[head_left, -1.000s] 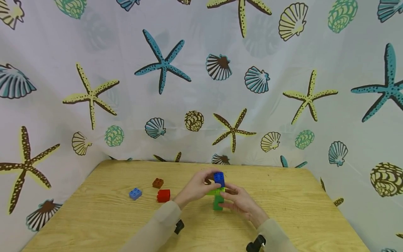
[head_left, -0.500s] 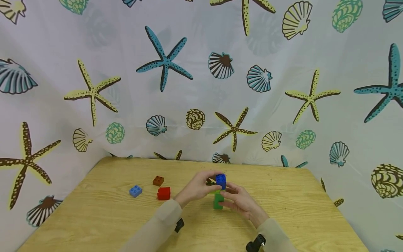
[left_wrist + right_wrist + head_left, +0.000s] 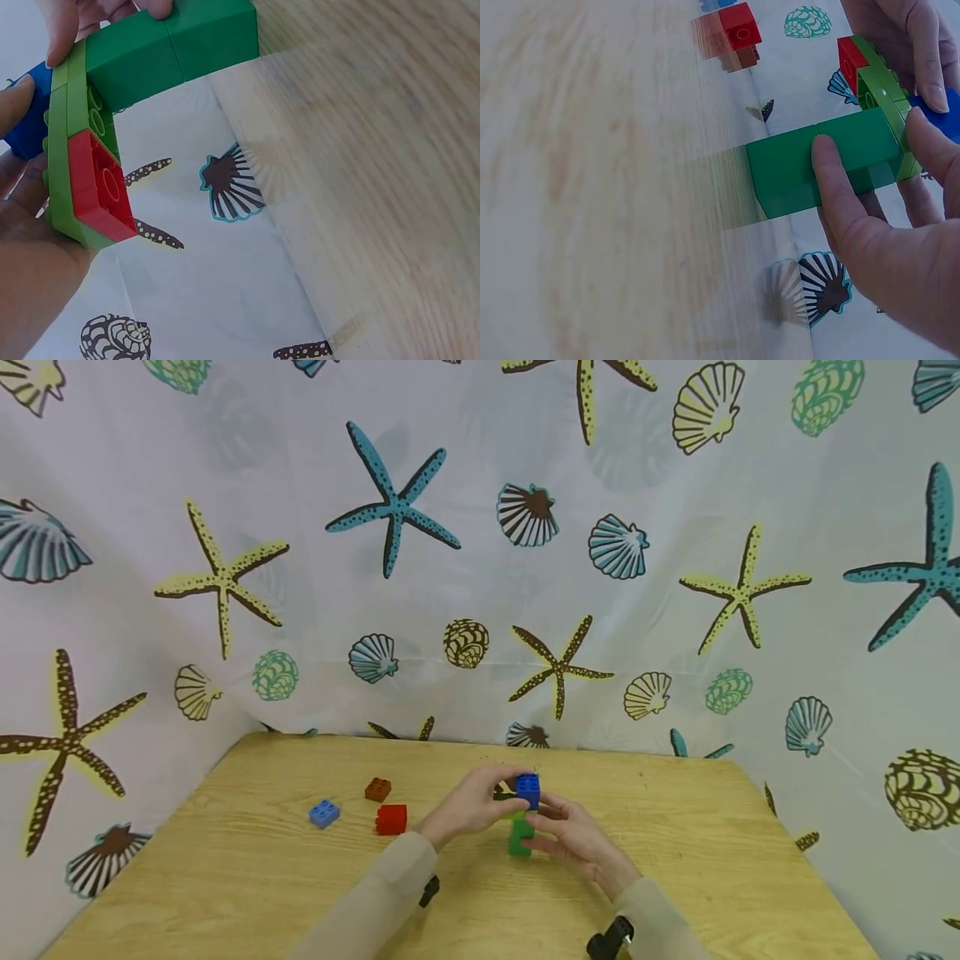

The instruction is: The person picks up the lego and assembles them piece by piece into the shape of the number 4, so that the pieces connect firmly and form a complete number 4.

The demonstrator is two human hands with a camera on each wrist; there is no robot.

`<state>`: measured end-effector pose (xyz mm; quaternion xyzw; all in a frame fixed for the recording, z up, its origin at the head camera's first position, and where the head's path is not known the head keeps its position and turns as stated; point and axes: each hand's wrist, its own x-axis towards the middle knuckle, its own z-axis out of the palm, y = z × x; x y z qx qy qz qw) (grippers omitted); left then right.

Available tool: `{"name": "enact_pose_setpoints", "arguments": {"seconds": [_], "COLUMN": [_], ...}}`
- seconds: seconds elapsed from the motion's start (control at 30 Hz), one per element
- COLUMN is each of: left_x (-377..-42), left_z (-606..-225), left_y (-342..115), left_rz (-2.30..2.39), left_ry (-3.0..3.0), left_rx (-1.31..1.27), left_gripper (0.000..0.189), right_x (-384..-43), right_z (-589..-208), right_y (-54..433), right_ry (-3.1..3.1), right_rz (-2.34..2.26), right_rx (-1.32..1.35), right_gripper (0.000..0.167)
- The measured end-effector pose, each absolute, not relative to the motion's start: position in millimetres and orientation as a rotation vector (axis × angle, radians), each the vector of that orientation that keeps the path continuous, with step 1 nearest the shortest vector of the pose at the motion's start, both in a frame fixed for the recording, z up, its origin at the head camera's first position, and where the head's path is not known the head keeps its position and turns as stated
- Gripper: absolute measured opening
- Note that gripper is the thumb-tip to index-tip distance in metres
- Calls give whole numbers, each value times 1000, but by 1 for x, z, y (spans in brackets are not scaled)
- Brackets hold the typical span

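Two dark green bricks (image 3: 821,161) stand one on the other as an upright column on the table. A lime layer (image 3: 60,172) crosses its top and reaches out to the left, with a red brick (image 3: 97,187) fixed beneath that overhang. On top, above the column, is a dark blue brick (image 3: 528,790). My left hand (image 3: 472,808) pinches the blue brick between thumb and fingers. My right hand (image 3: 576,845) grips the tower from the right, one finger lying along the green bricks and the thumb near the lime layer. The hands partly cover the upper joint.
On the wooden table (image 3: 255,860), left of the hands, lie a light blue brick (image 3: 324,813), a brown brick (image 3: 378,789) and a red brick (image 3: 392,819) on its side. A shell-patterned curtain (image 3: 450,585) hangs behind the table's far edge.
The blue brick has come slightly down and right over the tower, and less lime shows under it. Both hands keep their hold. The head view has shifted a little.
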<state>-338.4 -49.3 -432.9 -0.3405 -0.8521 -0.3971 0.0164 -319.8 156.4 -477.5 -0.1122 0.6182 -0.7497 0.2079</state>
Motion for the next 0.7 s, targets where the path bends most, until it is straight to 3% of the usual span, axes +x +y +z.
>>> {"name": "enact_pose_setpoints", "arguments": {"seconds": [0.33, 0.7], "left_x": [-337, -336], "left_z": [-432, -434], "left_y": [-49, -52], "left_rz": [-1276, -1320], "left_ry": [-2687, -2659], "left_rx": [-1037, -1048], "left_gripper": [42, 54], "right_x": [-319, -318], "right_z": [-478, -474], "right_y": [156, 156], "right_ry": [1708, 1708], "right_rz": [-2099, -2083], "right_rx": [-299, -320], "right_gripper": [63, 67]}}
